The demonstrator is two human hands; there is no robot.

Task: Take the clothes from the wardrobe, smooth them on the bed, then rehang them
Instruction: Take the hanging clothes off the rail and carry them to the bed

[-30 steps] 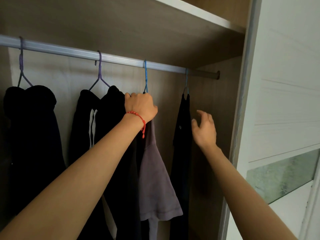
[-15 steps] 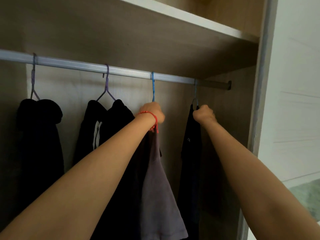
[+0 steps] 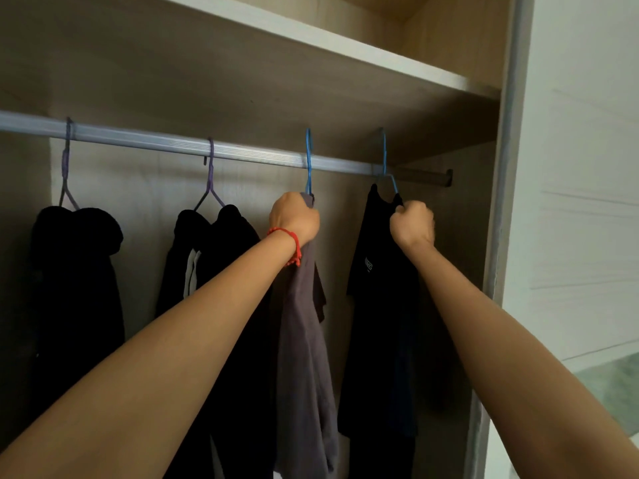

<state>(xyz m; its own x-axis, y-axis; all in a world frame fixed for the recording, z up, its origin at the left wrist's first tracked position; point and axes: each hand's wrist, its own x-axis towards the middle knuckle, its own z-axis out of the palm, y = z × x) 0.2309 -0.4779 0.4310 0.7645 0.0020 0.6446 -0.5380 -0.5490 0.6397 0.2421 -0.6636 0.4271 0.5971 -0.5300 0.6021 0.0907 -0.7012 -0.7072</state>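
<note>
Left hand (image 3: 294,217): my fist is curled tight round the top of the grey shirt (image 3: 304,326) where it meets its blue hanger (image 3: 308,160), knuckles up, no gap showing btwn fingers. A red string bracelet (image 3: 288,242) sits on that wrist.
Right hand (image 3: 412,223): also fisted, gripping the shoulder of the black T-shirt (image 3: 380,305) and the lower arm of the 2nd blue hanger (image 3: 383,157), just beside the wardrobe's right side.
Grey shirt: hangs straight down from under my left fist, in front of the wardrobe back panel; its hanger hook sits over the rail (image 3: 173,146).
Black T-shirt: drapes below and left of my right fist, small white print on the chest. Its hanger is tilted, hook up at the rail; can't tell whether it rests on the rail.
Gap btwn the two: shirts hang apart, bare back panel visible between them.
Rest of rail: two purple hangers to the left, one w/ a dark hooded top (image 3: 76,288), the other w/ a dark jacket (image 3: 211,271) showing white stripes, just beside the grey shirt.
Above: shelf (image 3: 311,32) runs across the top of the wardrobe.
</note>
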